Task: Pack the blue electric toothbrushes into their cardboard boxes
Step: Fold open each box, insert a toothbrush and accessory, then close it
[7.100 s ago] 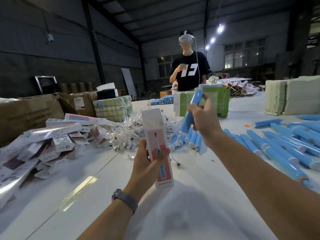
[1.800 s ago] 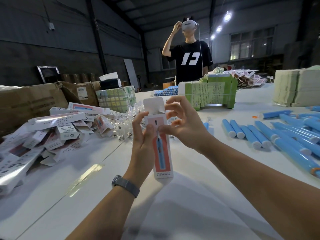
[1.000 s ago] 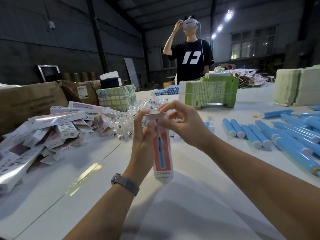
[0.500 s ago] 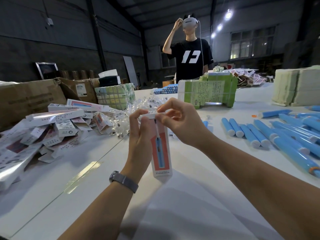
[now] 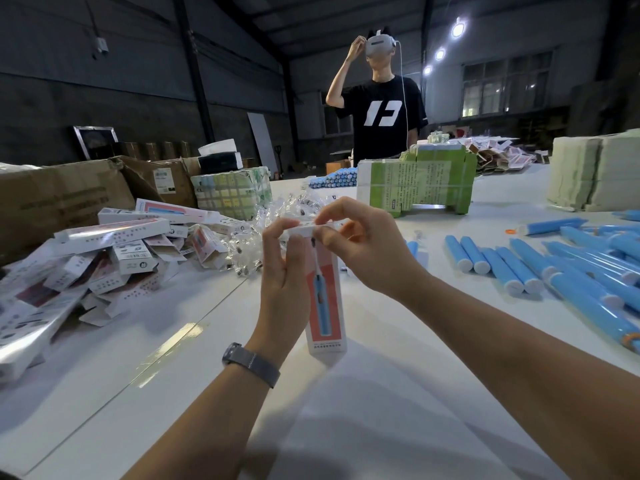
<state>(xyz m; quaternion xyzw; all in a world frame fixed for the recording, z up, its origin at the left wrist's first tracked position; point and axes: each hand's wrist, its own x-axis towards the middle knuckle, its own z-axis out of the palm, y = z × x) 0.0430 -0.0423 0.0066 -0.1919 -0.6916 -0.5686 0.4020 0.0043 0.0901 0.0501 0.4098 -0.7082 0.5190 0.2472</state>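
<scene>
Box (image 5: 325, 299) top flap now folded shut vs 1.8 s ago. Left hand (image 5: 284, 271) grip wraps box; right hand (image 5: 367, 244) pinches flap. Bare surface (image 5: 346, 410) below box.

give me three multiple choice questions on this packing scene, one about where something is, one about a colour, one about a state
1. Where do the loose toothbrushes lie on the table?
A. to the right
B. on the far left
C. inside the brown carton

2. What colour are their bodies?
A. green
B. blue
C. black

3. How is the top flap of the box held by the left hand and right hand?
A. torn off
B. standing straight up
C. folded down

A, they lie in rows on the right. B, every body is blue. C, fingers pinch the flap flat over the top.
</scene>
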